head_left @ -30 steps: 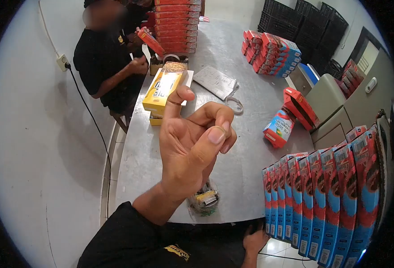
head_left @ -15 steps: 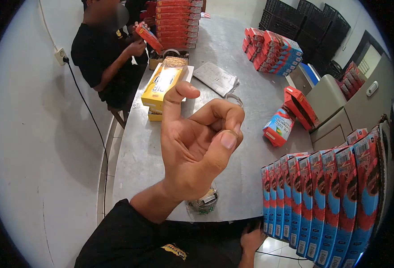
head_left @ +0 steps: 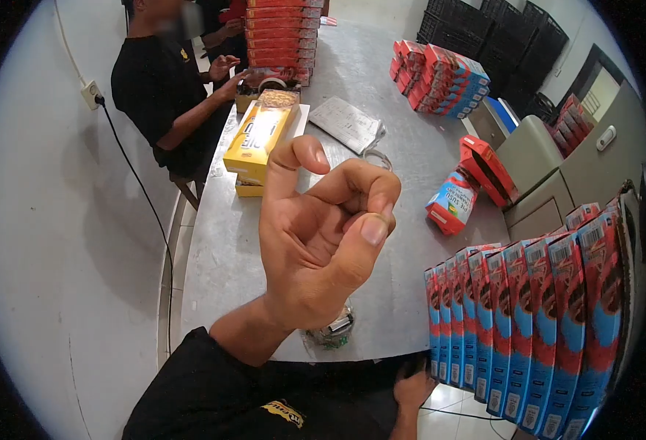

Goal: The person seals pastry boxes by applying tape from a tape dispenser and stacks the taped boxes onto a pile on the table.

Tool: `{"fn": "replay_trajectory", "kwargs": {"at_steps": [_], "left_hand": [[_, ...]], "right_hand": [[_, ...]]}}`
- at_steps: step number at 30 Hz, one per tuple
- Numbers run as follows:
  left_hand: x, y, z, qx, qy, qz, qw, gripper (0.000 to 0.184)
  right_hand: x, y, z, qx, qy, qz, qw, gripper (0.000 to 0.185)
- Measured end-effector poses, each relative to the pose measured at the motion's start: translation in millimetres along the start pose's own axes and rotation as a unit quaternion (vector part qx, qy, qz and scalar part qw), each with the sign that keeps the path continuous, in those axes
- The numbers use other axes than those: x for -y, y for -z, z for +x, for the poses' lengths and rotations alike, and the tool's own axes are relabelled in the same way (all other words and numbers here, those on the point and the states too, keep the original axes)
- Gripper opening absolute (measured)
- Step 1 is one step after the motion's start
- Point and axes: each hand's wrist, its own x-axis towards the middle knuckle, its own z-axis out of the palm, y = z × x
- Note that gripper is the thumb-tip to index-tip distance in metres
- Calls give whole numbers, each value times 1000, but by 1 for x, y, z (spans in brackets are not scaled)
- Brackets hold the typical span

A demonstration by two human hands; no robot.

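Observation:
Raised in the middle of the view is my left hand (head_left: 315, 235), its palm partly showing. Its thumb tip meets a bent finger, another finger curls above, and nothing shows in the grip. Beyond its fingers lies a yellow box (head_left: 262, 136) on another yellow box. Below its wrist a clear bundle (head_left: 330, 334) with small items rests near the table's front edge, partly covered. Low at that edge is my right hand (head_left: 414, 389), near the row of red and blue boxes (head_left: 517, 323); its fingers are mostly hidden.
On the metal table (head_left: 403, 286) lie a flat silvery packet (head_left: 346, 126) and two red cartons (head_left: 452, 199). Red boxes are stacked at the far left (head_left: 282, 37) and far right (head_left: 440, 77). A co-worker (head_left: 158, 95) sits at the left, near a power cord (head_left: 143, 183).
The co-worker's hands no longer hold the red box and are now apart. My left thumb has moved up against the bent finger. The view has shifted slightly.

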Motion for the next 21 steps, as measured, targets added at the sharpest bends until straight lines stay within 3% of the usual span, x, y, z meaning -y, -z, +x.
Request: {"fn": "replay_trajectory", "kwargs": {"at_steps": [6,13,15,19,21], "left_hand": [[4,-2,0,1,2,-4,1000,41],[2,-2,2,-9,14,-14,1000,37],[3,0,2,-8,11,-21,1000,37],[8,10,2,31,2,-60,998,36],[8,12,3,57,-1,-91,994,38]], "right_hand": [[9,10,-1,-73,63,-10,995,54],[-2,-3,1,-58,44,-6,997,53],[-3,-7,1,-101,71,-13,992,53],[3,2,0,-106,80,-24,991,54],[3,4,0,-56,50,-21,997,56]]}}
